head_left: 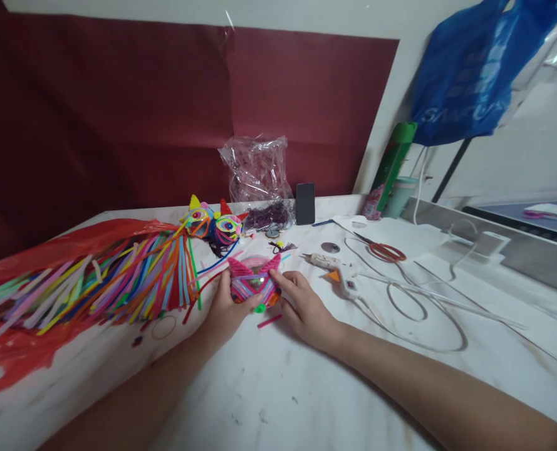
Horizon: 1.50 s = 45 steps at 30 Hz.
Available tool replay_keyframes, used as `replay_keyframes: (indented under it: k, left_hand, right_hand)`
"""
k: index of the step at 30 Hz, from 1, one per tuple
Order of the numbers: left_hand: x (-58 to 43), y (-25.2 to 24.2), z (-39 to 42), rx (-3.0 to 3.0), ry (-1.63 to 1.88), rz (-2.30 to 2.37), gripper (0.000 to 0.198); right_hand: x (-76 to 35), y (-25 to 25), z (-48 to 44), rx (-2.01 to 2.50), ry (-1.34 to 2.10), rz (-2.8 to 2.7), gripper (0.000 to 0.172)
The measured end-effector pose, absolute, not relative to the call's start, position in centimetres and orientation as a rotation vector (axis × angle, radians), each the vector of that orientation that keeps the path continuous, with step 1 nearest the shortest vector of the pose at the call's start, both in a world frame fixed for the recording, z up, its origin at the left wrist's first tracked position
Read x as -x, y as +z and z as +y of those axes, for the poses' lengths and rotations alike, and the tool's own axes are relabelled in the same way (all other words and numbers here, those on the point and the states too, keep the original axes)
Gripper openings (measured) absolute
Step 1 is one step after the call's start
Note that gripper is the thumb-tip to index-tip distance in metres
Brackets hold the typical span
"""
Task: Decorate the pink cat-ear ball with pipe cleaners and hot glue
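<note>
**Pink toy point(252, 285) held in the middle of the picture**

At the far left, you have a red plastic bag point(22, 360) on the white table point(269, 388). A big pile of fuzzy sticks point(141, 282) in many colors lies on it. Just past the pile, left of the middle, sit two bright toys point(228, 229) with round eyes, side by side.

Next comes your left hand point(226, 308). It grips the left side of the pink toy, with its thumb along the bottom. The toy is in the middle of the picture, its two pointy ears up. Behind it is a crinkly clear bag point(258, 169). Your right hand point(306, 310) holds the toy's right side with its fingertips.

Near the right hand, a black phone point(305, 204) stands farther back. Then you see a white glue gun point(348, 279), scissors point(387, 252) with orange handles and a tall green can point(393, 169). A blue bag point(466, 81) hangs at the upper right.
</note>
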<state>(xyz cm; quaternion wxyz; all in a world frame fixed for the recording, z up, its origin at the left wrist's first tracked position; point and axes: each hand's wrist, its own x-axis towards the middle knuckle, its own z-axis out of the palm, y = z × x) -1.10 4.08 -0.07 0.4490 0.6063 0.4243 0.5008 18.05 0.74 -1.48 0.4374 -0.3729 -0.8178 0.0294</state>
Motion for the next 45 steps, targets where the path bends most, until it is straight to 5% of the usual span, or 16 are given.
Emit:
replay_keyframes:
  k: [22,31,45]
  left_hand:
    - [1.4,-0.7,4.6,-1.520,1.229,0.994,0.059]
    - [1.3,-0.2,4.3,-1.518,1.245,1.008,0.055]
    - [1.1,-0.6,4.4,-1.462,1.235,0.969,0.074]
  right_hand:
    - [-17.9,-1.5,0.6,0.991,-0.231,-2.144,0.052]
    - [-18.2,-1.6,0.8,0.924,0.033,-2.019,0.064]
    - [-18.3,-1.4,1.1,1.015,-0.006,-2.023,0.054]
